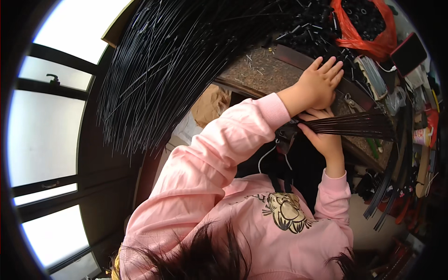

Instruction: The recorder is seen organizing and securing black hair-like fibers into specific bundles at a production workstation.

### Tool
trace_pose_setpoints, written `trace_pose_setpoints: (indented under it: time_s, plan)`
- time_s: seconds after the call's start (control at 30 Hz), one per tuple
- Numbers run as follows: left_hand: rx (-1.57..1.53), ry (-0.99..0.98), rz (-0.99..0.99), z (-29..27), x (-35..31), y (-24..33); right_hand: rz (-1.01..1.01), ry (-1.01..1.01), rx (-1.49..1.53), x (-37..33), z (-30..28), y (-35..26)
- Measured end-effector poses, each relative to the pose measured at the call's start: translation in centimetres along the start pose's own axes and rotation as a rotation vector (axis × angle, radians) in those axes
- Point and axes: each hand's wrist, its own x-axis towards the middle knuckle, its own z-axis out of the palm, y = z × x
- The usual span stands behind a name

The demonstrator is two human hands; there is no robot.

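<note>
My left hand (322,86) is open, fingers stretched out and apart, reaching over the edge of the workbench beside a long dark strip (294,57). Just below it, my right hand (324,137) is closed on a bundle of thin dark slats (357,126). The slats meet near my right thumb and spread out like a narrow fan toward the right. Part of my right hand's fingers and the gathered end of the slats are hidden under my left wrist. A small dark object with a white cord (267,155) hangs below my hands.
A large mass of thin black rods (154,70) covers the left of the brown workbench (259,70). Small black parts (303,32) lie at the back, near a red plastic bag (373,39) of dark rings. A phone (409,54) and long black strips (387,186) are at right.
</note>
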Motion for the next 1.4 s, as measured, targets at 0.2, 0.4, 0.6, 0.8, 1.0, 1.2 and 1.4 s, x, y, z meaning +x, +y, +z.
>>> trace_pose_setpoints:
  time_s: [0.2,0.4,0.6,0.8,1.0,1.2,1.4]
  plan:
    - [0.007,0.028,-0.04,-0.2,-0.3,0.7,0.033,0.109,0.0,-0.5,0.3,-0.8]
    - [0.01,0.013,-0.07,-0.5,-0.2,0.9,0.058,0.209,0.13,-0.8,0.5,-1.7]
    - [-0.006,0.154,-0.097,0.1,-0.5,1.3,0.238,0.294,0.086,-2.9,0.4,-1.5]
    - [-0.025,0.087,-0.072,0.6,-0.6,1.2,0.096,0.001,-0.017,-3.7,-5.9,-1.1]
    - [-0.03,0.105,-0.078,0.3,-0.8,0.5,0.256,0.369,-0.173,-0.9,-10.3,1.5]
    - [-0.062,0.105,-0.087,-0.9,-0.3,1.1,0.488,0.31,-0.456,0.7,-12.4,9.6]
    - [0.036,0.154,-0.125,-0.9,-1.1,1.0,0.558,0.21,-0.395,2.0,-13.1,9.6]
